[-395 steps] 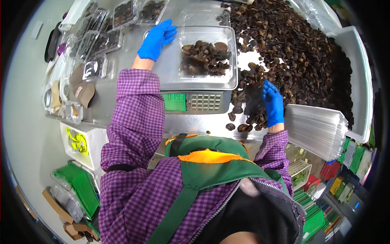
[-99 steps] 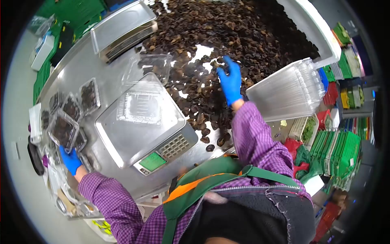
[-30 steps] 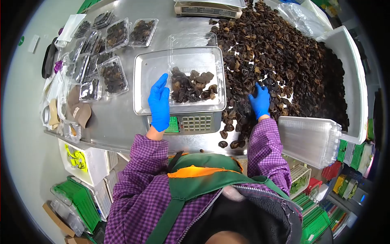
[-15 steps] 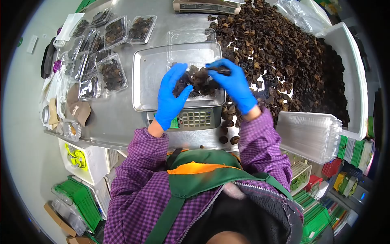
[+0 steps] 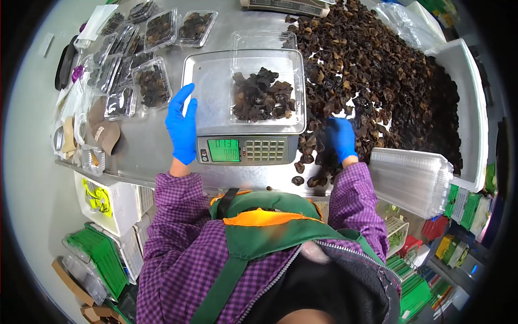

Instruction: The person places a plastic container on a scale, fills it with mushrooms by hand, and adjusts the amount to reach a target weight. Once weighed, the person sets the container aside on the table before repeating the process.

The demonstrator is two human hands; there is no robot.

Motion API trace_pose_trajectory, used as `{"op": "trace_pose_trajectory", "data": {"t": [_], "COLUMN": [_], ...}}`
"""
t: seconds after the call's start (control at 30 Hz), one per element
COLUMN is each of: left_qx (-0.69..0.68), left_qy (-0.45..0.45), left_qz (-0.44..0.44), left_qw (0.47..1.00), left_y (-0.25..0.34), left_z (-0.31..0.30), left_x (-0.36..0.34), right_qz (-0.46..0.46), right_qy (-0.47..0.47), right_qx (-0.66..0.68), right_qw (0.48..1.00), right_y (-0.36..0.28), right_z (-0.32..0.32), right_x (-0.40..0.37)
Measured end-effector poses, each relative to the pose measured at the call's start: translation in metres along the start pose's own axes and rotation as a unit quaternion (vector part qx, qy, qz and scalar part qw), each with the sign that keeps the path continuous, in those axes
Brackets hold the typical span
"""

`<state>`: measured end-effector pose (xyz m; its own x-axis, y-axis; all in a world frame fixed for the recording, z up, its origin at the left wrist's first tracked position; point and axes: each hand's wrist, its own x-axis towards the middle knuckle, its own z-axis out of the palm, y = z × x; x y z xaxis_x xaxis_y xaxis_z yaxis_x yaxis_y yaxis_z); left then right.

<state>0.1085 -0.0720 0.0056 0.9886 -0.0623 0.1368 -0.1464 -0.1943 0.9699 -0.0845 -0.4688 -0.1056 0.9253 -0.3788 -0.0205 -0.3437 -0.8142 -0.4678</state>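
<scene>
While the clamshell tray (image 5: 263,96) of wood-ear mushrooms (image 5: 259,100) sits on the scale (image 5: 213,94), lid open behind it, the left hand (image 5: 182,129) lies flat and released against the pan's left edge. The right hand (image 5: 341,137) is down among the loose mushrooms (image 5: 377,70) on the bench (image 5: 145,148), just right of the scale. Gripping any? Can't tell. Filled packs (image 5: 152,86) lie left.

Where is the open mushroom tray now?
In the head view, the clamshell tray sits on the right half of the scale pan, between the left hand and the mushroom pile.
</scene>
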Motion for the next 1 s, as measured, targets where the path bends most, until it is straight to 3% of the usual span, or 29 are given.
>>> {"op": "trace_pose_trajectory", "data": {"t": [0.13, 0.2, 0.4, 0.47, 0.53, 0.67, 0.7, 0.83, 0.9, 1.0], "left_qx": [-0.039, -0.041, -0.111, -0.079, -0.109, -0.142, -0.144, -0.157, -0.155, -0.147], "left_qy": [0.034, 0.040, 0.011, -0.010, -0.025, -0.059, -0.065, -0.094, -0.098, -0.087], "left_qz": [-0.017, -0.022, -0.018, 0.010, 0.012, 0.001, 0.002, -0.013, -0.021, -0.080], "left_qw": [0.999, 0.998, 0.994, 0.997, 0.994, 0.988, 0.987, 0.983, 0.983, 0.982], "left_y": [-0.001, 0.003, 0.016, 0.023, 0.015, 0.017, 0.019, 0.021, 0.015, 0.000], "left_z": [-0.014, -0.016, 0.000, 0.013, 0.028, 0.061, 0.067, 0.079, 0.080, 0.080], "left_x": [0.003, 0.005, 0.023, 0.034, 0.048, 0.063, 0.064, 0.063, 0.065, 0.072], "right_qz": [0.081, 0.055, 0.104, 0.076, 0.038, 0.063, 0.051, 0.011, -0.049, -0.033], "right_qy": [0.096, 0.114, 0.121, 0.116, 0.115, 0.027, 0.024, 0.005, 0.076, 0.085], "right_qx": [0.163, 0.221, 0.353, 0.311, 0.402, 0.468, 0.543, 0.456, 0.416, 0.370], "right_qw": [0.979, 0.967, 0.922, 0.940, 0.908, 0.881, 0.838, 0.890, 0.905, 0.925], "right_y": [-0.010, -0.017, -0.041, -0.056, -0.086, -0.161, -0.186, -0.203, -0.202, -0.189], "right_z": [-0.034, -0.053, -0.078, -0.084, -0.088, -0.092, -0.089, -0.054, -0.043, -0.054], "right_x": [0.002, 0.009, 0.017, 0.020, 0.021, 0.031, 0.033, 0.054, 0.056, 0.046]}}
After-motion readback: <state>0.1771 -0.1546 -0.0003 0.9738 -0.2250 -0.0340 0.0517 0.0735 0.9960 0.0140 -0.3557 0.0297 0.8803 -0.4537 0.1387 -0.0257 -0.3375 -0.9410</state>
